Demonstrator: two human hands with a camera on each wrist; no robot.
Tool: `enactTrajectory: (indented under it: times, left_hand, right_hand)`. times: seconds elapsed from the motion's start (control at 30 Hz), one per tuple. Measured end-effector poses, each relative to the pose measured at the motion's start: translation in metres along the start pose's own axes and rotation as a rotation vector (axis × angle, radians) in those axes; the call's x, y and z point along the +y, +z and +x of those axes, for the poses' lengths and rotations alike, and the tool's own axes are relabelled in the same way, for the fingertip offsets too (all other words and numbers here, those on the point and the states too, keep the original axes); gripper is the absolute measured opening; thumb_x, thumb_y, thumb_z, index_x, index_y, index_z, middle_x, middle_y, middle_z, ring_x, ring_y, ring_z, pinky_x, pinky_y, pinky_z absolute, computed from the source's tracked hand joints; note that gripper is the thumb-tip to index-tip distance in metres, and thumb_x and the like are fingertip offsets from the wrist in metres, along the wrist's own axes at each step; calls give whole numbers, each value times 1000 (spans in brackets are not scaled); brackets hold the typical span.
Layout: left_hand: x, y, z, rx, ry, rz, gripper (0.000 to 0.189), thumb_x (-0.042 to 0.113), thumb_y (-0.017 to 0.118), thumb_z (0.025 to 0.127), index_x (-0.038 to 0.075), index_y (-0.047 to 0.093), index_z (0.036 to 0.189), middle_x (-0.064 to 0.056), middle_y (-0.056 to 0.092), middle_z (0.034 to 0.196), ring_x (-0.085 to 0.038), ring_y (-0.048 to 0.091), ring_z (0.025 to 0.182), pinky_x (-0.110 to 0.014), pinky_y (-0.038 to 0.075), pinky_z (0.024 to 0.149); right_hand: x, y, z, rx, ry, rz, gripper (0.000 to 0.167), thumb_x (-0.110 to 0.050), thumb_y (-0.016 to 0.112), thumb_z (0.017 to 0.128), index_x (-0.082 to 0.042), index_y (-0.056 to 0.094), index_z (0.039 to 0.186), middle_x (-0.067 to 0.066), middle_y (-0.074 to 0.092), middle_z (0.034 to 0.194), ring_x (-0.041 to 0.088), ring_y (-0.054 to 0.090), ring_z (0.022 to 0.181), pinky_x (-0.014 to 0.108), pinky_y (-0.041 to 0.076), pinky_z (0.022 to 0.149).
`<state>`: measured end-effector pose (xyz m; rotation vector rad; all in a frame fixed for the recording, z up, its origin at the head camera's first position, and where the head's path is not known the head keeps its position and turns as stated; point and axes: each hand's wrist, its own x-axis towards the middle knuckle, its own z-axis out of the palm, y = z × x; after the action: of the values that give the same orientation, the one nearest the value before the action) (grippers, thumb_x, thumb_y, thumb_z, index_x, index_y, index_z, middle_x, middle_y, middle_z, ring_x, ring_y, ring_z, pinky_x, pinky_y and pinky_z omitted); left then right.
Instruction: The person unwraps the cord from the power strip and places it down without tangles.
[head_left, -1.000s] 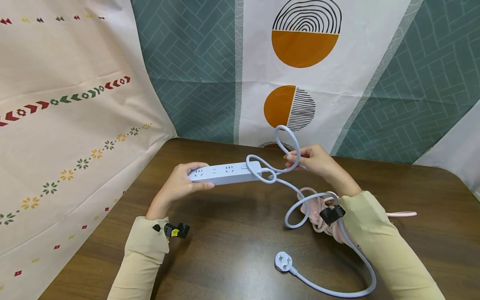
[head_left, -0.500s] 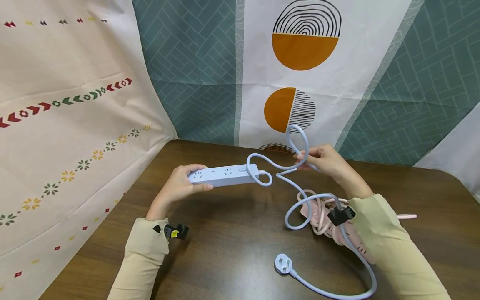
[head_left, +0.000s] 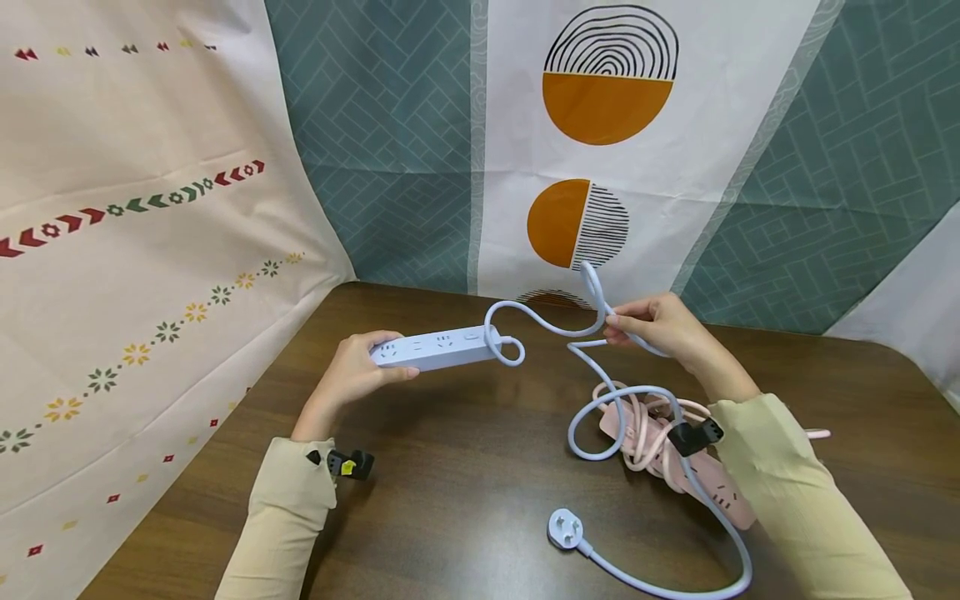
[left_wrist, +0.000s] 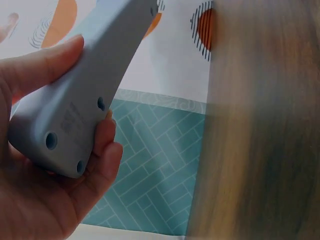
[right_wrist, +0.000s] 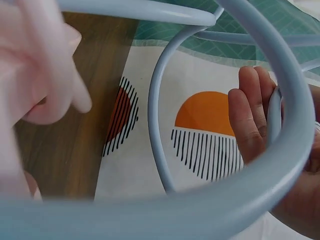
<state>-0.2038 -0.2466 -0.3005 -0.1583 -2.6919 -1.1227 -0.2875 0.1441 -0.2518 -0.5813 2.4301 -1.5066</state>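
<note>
Pale-blue power strip (head_left: 435,352) is held up left of the pink power strip (head_left: 722,487); its end's gripped by the curled left hand (head_left: 354,367); cord (head_left: 595,456), likely bendy, is pinched by the right hand (head_left: 658,327); probably light, stiff, slickish, best grabbed round the sides.

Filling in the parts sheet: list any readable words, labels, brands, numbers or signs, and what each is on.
None readable in any view.
White power strip: faint marking on its underside, too blurred to read.
Yellow sticker at the left cuff: too small to tell.
Pink power strip: no lettering I can make out.
</note>
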Motion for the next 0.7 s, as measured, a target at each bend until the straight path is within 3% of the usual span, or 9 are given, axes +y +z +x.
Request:
enactTrajectory:
  times: [0.27, 0.47, 0.7]
  left_hand:
    - [-10, 7, 2, -2, -61, 81, 50, 26, 79, 66, 0, 64, 106, -17, 65, 96, -24, 57, 81, -31, 40, 67]
    - [-16, 12, 3, -9, -97, 138, 51, 28, 80, 64, 1, 65, 104, -16, 66, 94, -24, 57, 80, -31, 40, 65]
    - [-16, 14, 3, -3, -119, 176, 50, 27, 80, 64, 0, 65, 103, -16, 66, 93, -25, 58, 80, -34, 42, 66]
  right_hand:
    - [8, 2, -1, -65, 10, -22, 32, -5, 57, 88, 17, 54, 111, 18, 68, 88, 13, 66, 75, 26, 52, 70]
    - [10, 4, -2, -119, 8, -72, 31, -1, 58, 86, 18, 54, 110, 21, 67, 91, 10, 65, 75, 26, 51, 70]
    - [10, 7, -2, -165, -18, -123, 30, 4, 55, 85, 18, 53, 112, 21, 67, 89, 15, 66, 76, 27, 51, 69]
